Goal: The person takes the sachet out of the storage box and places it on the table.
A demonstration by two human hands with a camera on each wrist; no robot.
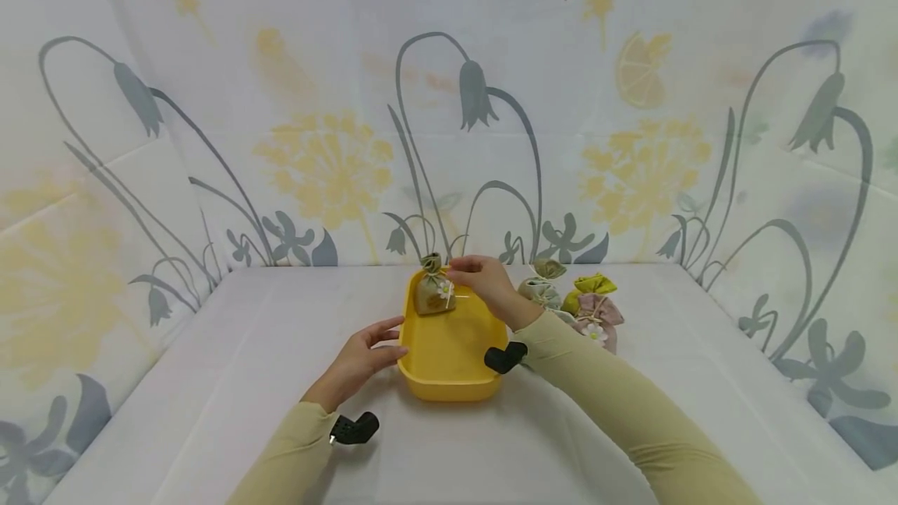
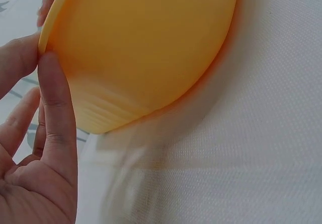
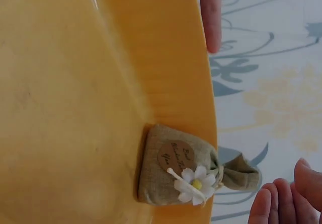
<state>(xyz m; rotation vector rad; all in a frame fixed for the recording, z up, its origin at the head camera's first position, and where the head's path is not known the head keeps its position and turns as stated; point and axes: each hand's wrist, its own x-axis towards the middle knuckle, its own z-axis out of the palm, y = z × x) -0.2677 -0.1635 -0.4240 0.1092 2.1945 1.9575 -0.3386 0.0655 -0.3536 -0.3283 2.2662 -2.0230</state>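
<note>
A yellow plastic basin stands on the table before me. A small olive-green cloth sachet leans inside it against the far left wall. In the right wrist view the sachet shows a white daisy, a round brown label and a tied neck poking past the rim. My left hand pinches the basin's left rim; in the left wrist view the thumb and a finger lie on either side of it. My right hand hovers beside the sachet's neck, apart from it, fingers loosely bent and holding nothing.
Right of the basin, several more sachets sit together, partly behind my right forearm: a pink one, a yellow-green one and a pale green one. A white cloth covers the table. A floral curtain hangs behind it.
</note>
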